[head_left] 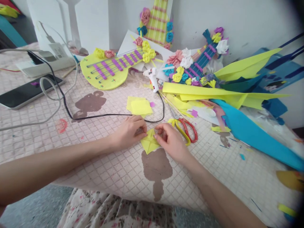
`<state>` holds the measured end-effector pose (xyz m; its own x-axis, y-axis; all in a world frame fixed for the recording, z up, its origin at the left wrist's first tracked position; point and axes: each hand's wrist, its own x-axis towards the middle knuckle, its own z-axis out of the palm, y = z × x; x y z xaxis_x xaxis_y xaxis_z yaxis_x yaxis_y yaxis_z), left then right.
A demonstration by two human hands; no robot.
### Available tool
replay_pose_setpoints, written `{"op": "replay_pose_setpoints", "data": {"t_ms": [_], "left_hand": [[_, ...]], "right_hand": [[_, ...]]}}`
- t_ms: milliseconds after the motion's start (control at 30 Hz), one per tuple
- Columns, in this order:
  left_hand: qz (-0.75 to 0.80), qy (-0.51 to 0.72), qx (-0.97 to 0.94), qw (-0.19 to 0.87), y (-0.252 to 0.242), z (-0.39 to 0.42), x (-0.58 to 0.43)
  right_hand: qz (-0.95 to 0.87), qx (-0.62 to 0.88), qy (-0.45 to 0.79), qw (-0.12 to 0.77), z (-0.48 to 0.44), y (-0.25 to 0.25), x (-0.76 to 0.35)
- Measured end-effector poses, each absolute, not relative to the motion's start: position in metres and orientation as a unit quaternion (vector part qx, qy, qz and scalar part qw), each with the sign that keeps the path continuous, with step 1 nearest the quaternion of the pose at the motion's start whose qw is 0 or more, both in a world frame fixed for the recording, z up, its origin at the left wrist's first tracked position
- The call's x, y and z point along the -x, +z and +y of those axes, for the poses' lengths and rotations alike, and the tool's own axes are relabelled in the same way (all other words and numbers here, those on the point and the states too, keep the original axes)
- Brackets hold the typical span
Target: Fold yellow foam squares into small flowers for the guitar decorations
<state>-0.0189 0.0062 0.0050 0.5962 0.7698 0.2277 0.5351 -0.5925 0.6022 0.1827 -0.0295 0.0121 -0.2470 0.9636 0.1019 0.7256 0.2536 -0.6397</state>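
Observation:
Between my two hands lies a small folded piece of yellow paper (150,145), with creases meeting near its middle and one corner pointing toward me. My left hand (130,130) pinches its left corner between thumb and fingers. On the other side, my right hand (171,139) pinches the right corner. Just beyond my hands rests a small stack of yellow paper squares (140,106). Scissors with red and yellow handles (190,129) lie to the right of my right hand. Past them stands a white hot glue gun (152,80) with a black cord.
Behind sit a yellow paper guitar (106,71) and a blue paper guitar (197,65) with paper flowers. Yellow paper strips (213,93) and a blue paper sheet (256,133) spread rightward. At left are a phone (28,91), a power strip (42,66) and a black cord (104,115) crossing the table.

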Motion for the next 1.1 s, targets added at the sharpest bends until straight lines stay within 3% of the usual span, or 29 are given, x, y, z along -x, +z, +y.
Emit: {"op": "replay_pose_setpoints", "data": {"t_ms": [1100], "left_hand": [[0.358, 0.274, -0.857, 0.25, 0.0021, 0.0026, 0.0198]], "right_hand": [[-0.763, 0.559, 0.212, 0.246, -0.0322, 0.0089, -0.1804]]}}
